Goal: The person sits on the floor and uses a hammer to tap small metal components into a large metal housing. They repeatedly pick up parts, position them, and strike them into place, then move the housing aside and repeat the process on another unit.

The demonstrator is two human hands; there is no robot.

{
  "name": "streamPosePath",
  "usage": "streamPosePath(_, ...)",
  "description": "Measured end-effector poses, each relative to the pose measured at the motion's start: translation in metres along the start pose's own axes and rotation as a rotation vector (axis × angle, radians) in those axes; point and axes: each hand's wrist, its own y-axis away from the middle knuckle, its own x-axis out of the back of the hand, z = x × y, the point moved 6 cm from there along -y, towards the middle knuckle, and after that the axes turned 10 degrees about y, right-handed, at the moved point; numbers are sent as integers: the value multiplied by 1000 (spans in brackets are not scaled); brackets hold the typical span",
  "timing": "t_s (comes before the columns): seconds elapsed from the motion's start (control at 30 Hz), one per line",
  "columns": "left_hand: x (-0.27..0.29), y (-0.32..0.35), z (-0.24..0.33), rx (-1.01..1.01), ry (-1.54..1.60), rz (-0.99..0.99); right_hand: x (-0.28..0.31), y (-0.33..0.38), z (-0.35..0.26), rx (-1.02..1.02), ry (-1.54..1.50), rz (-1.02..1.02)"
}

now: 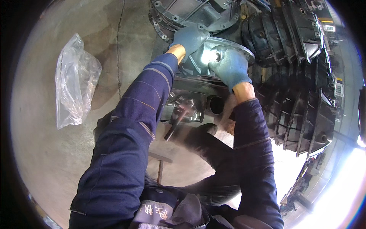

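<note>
A grey cast-metal housing (196, 63) with a round flange lies in front of me, brightly lit on its near face. My left hand (190, 38), in a blue-grey work glove, is closed around the housing's upper left edge; its fingertips are hidden. Against the lit face is my right hand (230, 68), gloved alike, with fingers curled beside a small dark opening. Whatever the right fingers pinch, if anything, is too small to make out. Closer to me, a hammer (177, 124) rests with its head on a dark metal part (194, 103).
A larger bolt-holed housing (194, 17) stands beyond my hands. Ribbed dark castings (301, 114) are stacked along the right. On the concrete floor at left lies a clear plastic bag (74, 84). A T-shaped tool (160, 160) is near my legs.
</note>
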Motion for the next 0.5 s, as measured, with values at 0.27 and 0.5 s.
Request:
streamPosePath(0.27,-1,-5,0,24,9,-42,-34,45,25,-122,-385,268)
streamPosePath(0.5,-6,-6,-8,-43,2,-18,-261,223,-15,-561,-778,155)
